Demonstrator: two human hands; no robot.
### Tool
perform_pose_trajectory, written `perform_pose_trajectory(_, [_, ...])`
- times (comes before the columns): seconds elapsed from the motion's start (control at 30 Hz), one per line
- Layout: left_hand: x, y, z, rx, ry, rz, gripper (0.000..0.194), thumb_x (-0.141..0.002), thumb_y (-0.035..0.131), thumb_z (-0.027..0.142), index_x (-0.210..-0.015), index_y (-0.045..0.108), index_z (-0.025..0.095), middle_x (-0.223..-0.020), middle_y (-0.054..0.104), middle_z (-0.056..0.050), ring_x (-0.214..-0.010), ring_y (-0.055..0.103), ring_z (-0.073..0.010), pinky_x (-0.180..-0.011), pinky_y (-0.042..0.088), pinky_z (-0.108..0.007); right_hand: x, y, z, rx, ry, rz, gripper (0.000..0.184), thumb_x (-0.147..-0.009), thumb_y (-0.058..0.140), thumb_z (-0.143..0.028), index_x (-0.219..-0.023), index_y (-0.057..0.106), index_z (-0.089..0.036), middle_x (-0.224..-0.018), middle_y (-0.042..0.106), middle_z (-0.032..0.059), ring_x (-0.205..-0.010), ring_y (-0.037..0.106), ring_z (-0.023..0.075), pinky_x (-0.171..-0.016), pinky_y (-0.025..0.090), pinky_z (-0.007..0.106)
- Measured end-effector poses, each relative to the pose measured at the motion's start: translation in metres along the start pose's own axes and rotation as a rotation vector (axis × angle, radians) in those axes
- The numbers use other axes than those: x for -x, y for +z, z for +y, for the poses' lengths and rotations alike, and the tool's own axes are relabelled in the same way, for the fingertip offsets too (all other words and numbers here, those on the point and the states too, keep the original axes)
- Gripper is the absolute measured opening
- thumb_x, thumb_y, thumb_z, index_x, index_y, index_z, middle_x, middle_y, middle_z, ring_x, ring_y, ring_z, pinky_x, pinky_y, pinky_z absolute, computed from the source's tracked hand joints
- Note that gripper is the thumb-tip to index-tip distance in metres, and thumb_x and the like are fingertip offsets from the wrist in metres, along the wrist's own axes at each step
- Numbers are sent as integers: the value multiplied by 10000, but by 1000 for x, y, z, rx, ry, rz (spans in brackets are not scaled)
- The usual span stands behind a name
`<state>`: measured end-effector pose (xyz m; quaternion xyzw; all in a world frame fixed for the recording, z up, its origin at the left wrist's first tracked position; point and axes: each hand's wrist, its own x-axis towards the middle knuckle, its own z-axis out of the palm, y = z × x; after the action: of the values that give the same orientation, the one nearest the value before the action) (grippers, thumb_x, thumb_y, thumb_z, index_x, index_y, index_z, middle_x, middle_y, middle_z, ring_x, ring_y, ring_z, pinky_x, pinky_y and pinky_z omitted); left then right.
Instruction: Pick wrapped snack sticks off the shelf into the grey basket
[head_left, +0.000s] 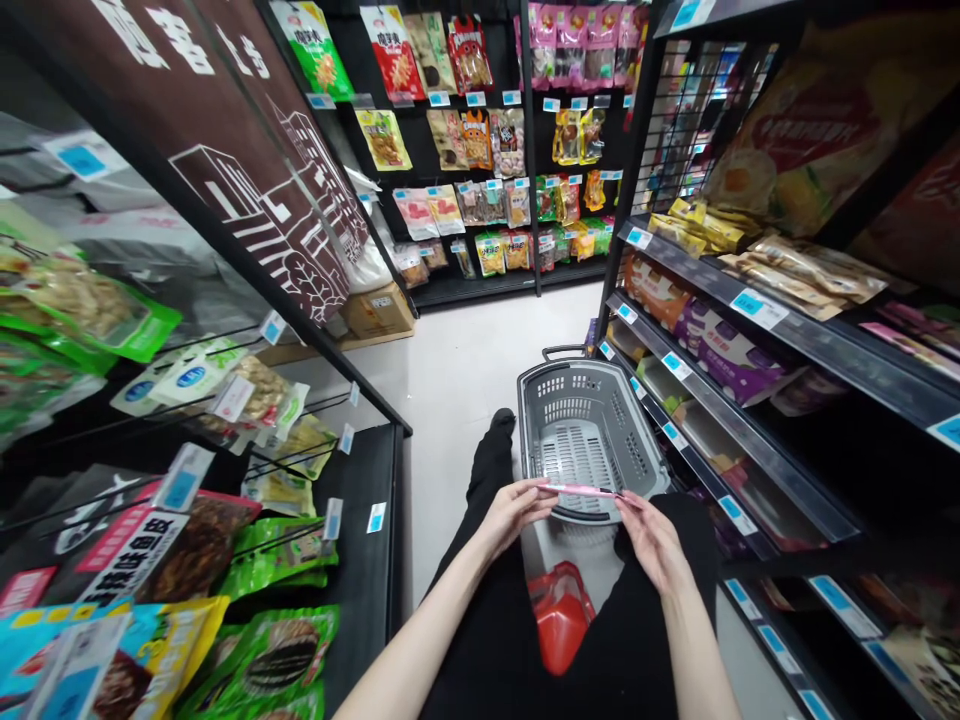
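Pinched between both hands is a thin pink strip-shaped package point(577, 490), seen nearly edge-on, so its printed face is hidden. My left hand point(517, 510) grips its left end, and my right hand point(651, 535) grips its right end. Just beyond and below them, on the floor, stands a grey plastic shopping basket point(637, 395) with slotted sides; nothing shows inside it. Between my knees is a red plastic object point(561, 618), whose kind I cannot make out.
Shelves with price tags point(759, 308) run along the right, holding yellow packets point(697, 228) and purple packs point(727, 350). Snack bags point(285, 560) hang on a rack at the left. Ahead, a black display point(517, 200) bears hanging snacks beside a cardboard box point(380, 312). Pale floor point(465, 350) lies between.
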<state>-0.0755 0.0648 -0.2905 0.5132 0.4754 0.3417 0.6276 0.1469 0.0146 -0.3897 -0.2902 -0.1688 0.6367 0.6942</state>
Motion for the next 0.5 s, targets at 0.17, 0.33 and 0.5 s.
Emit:
perform_pose_trajectory(0.17, [-21,-6,5,-442,27,109,468,-762,454,534,-881,549,92,-676,634,-83,-586,618,-174,-548,475,-267,-17,0,7,617,-69,137,645,-639,589,-654,-944,629,-87,-661,642,91,-568,600,200,-472,447,279])
perform_pose_trajectory(0.33, [-87,-7,20,-841,71,155,283,-752,485,350,-561,462,143,-520,498,-1,-605,530,-144,-572,355,-220,-73,-1,-9,948,-143,287,375,-777,510,-446,-855,652,-108,-822,668,109,-811,605,258,-681,462,311])
perform_pose_trajectory(0.5, [-145,-3,18,-1121,29,74,224,-784,386,197,-635,539,131,-721,627,-98,-773,591,-222,-697,375,-286,-120,22,-31,1329,-103,407,257,-809,428,-232,-671,626,-144,-726,667,99,-716,628,231,-650,471,304])
